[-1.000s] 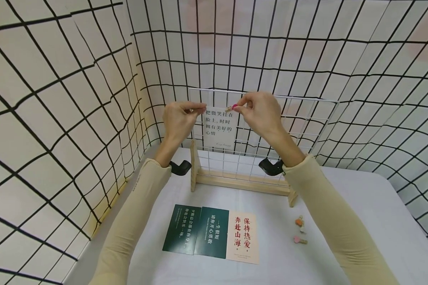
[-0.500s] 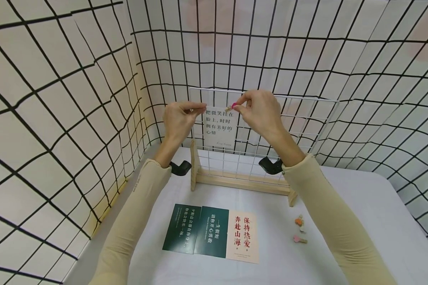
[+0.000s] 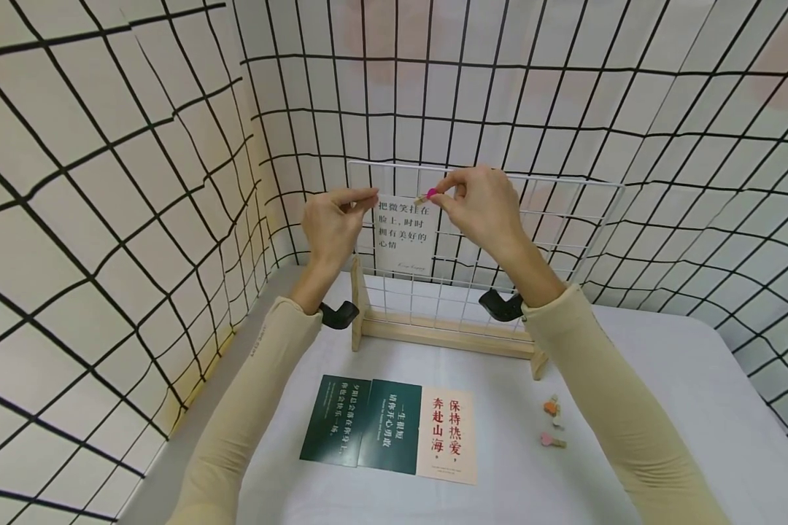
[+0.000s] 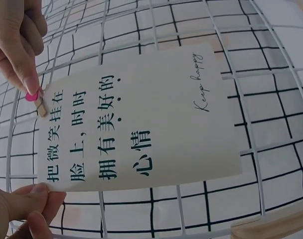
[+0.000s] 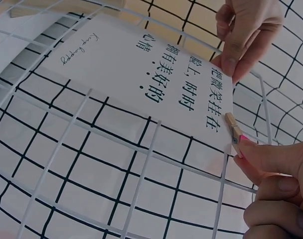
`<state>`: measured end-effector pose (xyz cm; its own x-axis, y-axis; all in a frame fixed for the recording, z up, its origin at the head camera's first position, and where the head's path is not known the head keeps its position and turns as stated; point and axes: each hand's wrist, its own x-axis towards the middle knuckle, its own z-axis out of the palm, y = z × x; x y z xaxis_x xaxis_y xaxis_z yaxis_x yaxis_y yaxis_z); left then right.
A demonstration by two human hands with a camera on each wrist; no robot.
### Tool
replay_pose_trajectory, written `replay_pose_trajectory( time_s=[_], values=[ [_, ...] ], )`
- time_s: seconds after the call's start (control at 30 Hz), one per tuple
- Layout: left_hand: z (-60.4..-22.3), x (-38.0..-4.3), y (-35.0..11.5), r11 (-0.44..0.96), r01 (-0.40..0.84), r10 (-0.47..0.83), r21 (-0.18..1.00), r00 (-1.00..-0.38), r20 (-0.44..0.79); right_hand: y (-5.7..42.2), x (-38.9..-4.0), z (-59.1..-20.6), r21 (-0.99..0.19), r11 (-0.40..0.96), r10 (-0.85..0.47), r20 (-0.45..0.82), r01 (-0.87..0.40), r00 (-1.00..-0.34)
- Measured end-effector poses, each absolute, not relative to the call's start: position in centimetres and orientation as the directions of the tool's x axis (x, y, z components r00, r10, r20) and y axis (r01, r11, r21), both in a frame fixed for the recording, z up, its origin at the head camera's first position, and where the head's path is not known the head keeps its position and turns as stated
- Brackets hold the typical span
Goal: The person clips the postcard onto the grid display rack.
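Note:
A white card (image 3: 403, 251) with dark printed characters lies upright against a white wire grid rack (image 3: 532, 200). My left hand (image 3: 333, 222) pinches the card's upper left corner between thumb and fingers. Near the upper right corner, my right hand (image 3: 482, 208) pinches a small wooden clothespin (image 5: 234, 130) that has a pink piece on it. The clothespin's tip sits over the card's top edge in both wrist views. Whether its tip also grips the rack wire cannot be made out.
Two green cards (image 3: 389, 426) and a cream card (image 3: 446, 437) lie side by side on the white table (image 3: 499, 481). Several small clothespins (image 3: 553, 440) lie to the right. The rack's wooden base (image 3: 446, 337) stands behind. Black wire mesh (image 3: 105, 146) encloses the area.
My left wrist has shifted slightly to the right, while its fingers stay on the card's corner. The right hand keeps its hold on the clothespin with hardly any movement.

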<state>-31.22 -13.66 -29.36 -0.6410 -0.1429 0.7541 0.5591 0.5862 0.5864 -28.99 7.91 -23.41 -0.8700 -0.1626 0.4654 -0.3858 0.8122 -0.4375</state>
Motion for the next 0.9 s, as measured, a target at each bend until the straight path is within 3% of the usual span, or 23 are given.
replay_pose_trajectory(
  time_s=[0.27, 0.5, 0.7, 0.9],
  values=[
    [-29.8, -31.0, -13.7, 0.538, 0.568, -0.170, 0.623, -0.651, 0.740, 8.5, -28.6, -24.0, -0.448, 0.795, -0.174, 0.479, -0.410, -0.861],
    [-30.9, -28.7, -14.4, 0.514, 0.640, -0.134, 0.571, -0.597, 0.791, 10.9, -27.1, -26.2, -0.539, 0.660, -0.192, 0.552, -0.523, -0.811],
    [-33.4, -26.2, -14.7, 0.431, 0.689, -0.057, 0.582, -0.623, 0.780, 13.4, -24.9, -29.5, -0.714, 0.505, -0.150, 0.481, -0.485, -0.864],
    [-36.8, -24.3, -14.3, 0.389, 0.705, 0.023, 0.593, -0.651, 0.758, 16.4, -22.3, -33.6, -0.793, 0.475, -0.092, 0.388, -0.383, -0.917]
  ],
)
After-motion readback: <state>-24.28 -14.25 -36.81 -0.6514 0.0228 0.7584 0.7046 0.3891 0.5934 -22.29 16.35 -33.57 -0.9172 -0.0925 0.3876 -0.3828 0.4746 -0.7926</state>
